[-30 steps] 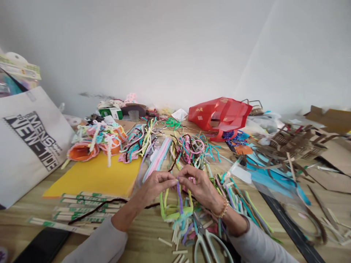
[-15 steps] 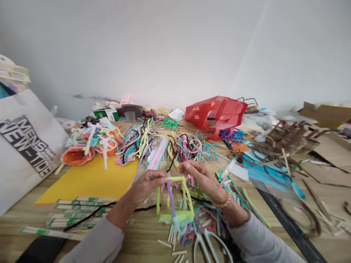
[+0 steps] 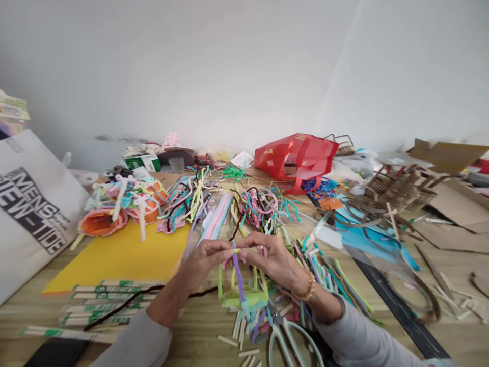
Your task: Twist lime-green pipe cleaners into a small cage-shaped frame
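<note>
My left hand (image 3: 206, 262) and my right hand (image 3: 273, 257) meet above the table, their fingertips pinching the top of a pipe-cleaner frame (image 3: 242, 293). The frame is lime-green and yellow, with a purple chenille stem (image 3: 239, 272) running down its middle and a pale tuft at its base. Below my right wrist lie pale green-handled scissors (image 3: 290, 344). Short cut stick pieces (image 3: 240, 326) are scattered under the frame. A dark brown pipe cleaner (image 3: 122, 303) trails from under my left forearm across green-striped paper sticks (image 3: 103, 306).
A yellow foam sheet (image 3: 114, 260) and orange pipe-cleaner flowers (image 3: 103, 223) lie left, before a white printed tote bag (image 3: 34, 214). Heaps of colored pipe cleaners (image 3: 260, 204) fill the middle. A red bag (image 3: 294, 158) stands behind; cardboard cutouts (image 3: 401, 188) and a black ruler (image 3: 397, 316) lie right.
My hands have come together over the top of the frame, closing the gap seen half a second ago. The whole view has drifted, with the table sliding slightly left.
</note>
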The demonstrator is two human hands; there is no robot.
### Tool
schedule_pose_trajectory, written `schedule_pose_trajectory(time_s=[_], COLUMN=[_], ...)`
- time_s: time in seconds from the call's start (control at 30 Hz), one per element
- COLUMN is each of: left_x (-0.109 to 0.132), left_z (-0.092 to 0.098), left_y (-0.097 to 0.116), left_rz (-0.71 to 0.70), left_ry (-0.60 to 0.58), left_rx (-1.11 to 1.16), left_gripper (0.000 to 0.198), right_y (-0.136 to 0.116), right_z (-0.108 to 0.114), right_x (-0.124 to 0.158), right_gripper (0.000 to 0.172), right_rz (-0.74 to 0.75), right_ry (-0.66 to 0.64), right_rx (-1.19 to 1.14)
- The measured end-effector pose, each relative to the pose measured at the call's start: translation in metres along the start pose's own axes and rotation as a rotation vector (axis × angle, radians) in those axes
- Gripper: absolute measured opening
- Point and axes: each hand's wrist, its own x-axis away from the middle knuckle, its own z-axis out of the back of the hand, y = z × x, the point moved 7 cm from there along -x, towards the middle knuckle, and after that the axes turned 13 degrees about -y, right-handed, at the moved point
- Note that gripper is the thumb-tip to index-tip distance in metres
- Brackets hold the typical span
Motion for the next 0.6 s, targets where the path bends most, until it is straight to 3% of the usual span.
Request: schedule_pose_trajectory(time_s=[0.3, 0.6], left_x=[0.000, -0.003], left_z=[-0.013, -0.010], left_y=[0.019, -0.006], left_rz=[-0.003, 0.037], left_ry=[-0.006, -0.062], left_rx=[-0.287, -0.041], left_gripper=[0.028, 0.026], right_y=[-0.003, -0.007], right_z=[-0.001, -0.004], right_x=[0.002, 0.002], right_gripper=[0.011, 0.010], right_rz=[-0.020, 0.032], right_ry=[0.068, 0.055], right_rx=[0.097, 0.176])
